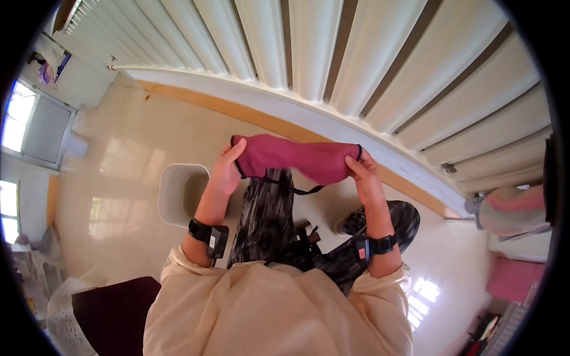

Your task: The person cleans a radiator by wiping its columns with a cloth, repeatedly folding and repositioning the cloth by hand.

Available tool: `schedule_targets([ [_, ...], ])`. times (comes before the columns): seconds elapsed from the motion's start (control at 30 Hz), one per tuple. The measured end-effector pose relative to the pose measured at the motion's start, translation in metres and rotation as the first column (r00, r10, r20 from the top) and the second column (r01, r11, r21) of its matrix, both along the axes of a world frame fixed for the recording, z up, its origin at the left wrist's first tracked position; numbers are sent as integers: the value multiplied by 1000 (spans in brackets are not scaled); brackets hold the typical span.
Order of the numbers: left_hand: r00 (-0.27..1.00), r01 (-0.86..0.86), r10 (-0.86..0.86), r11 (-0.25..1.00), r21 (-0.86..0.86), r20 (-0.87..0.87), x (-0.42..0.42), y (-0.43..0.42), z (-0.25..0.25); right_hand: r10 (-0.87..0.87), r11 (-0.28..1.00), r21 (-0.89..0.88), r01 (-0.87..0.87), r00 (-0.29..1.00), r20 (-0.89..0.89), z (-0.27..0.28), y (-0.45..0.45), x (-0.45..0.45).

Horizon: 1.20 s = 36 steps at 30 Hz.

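Observation:
A maroon cloth piece with black-edged ends [291, 155] is stretched out between my two hands, above my lap. A thin black strap [309, 191] hangs in a loop below its lower edge. My left hand [228, 166] pinches the left end, thumb on top of the fabric. On the opposite side, my right hand [366, 175] grips the right end near the black trim, its thumb also in front. Fingers behind the cloth are partly hidden. Each forearm wears a black band with a small box.
A pale bin [169, 196] stands on the floor left of my legs. Ahead runs a white slatted panel [314, 53] above a tan baseboard. A dark maroon seat [116, 314] is at lower left. A pink box [515, 279] sits at right.

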<state>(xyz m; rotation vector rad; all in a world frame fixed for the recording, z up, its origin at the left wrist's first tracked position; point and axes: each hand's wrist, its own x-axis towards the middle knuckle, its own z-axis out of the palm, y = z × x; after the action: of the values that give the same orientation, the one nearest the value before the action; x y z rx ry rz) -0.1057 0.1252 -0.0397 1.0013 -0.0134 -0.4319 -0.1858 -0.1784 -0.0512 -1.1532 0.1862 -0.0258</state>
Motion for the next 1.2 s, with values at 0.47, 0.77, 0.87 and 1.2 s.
schedule_targets([
  [0.47, 763, -418, 100, 829, 370, 638, 2, 11, 17, 9, 905, -422, -44, 996, -84, -8, -8, 4],
  [0.77, 813, -465, -2, 599, 652, 582, 5, 8, 22, 163, 578, -812, -81, 987, 18, -3, 7, -5],
  [0.87, 787, -519, 80, 624, 585, 612, 7, 0, 19, 218, 544, -830, -122, 976, -1, -10, 2, -4],
  [1.2, 853, -407, 82, 723, 558, 515, 21, 5, 12, 2, 893, -445, -70, 989, -151, 4, 2, 4],
])
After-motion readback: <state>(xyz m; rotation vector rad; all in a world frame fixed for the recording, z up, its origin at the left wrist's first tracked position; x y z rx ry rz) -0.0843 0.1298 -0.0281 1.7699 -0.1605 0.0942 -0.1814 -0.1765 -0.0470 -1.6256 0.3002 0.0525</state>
